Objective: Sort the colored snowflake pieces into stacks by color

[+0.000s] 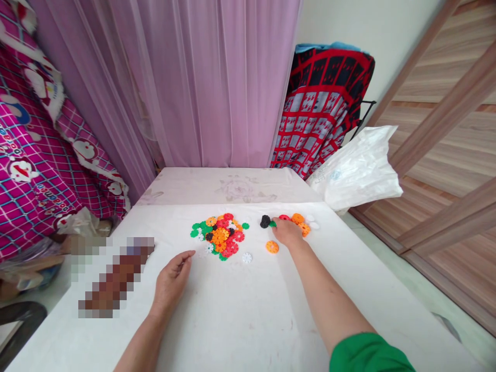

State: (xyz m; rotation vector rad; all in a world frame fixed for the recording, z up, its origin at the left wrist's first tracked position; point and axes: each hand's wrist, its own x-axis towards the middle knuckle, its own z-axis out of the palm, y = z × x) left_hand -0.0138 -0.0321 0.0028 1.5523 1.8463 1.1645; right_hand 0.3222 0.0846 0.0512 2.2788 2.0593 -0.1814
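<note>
The left hand [170, 281] rested on the white surface [240, 315], its grip loosely apart, holding nothing. One heap of snowflake discs [219, 236] lay ahead; one white disc [247, 257] and one orange disc [272, 247] lay apart. The right hand [287, 232] touched a green disc [273, 223]; its grip I cannot tell.

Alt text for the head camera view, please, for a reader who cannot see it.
A person's right hand reaches across a white table to a small cluster of plastic snowflake discs, fingers on a green one beside a black one. The left hand rests loosely open on the table near a larger mixed pile of discs. Pink curtains hang behind.
</note>
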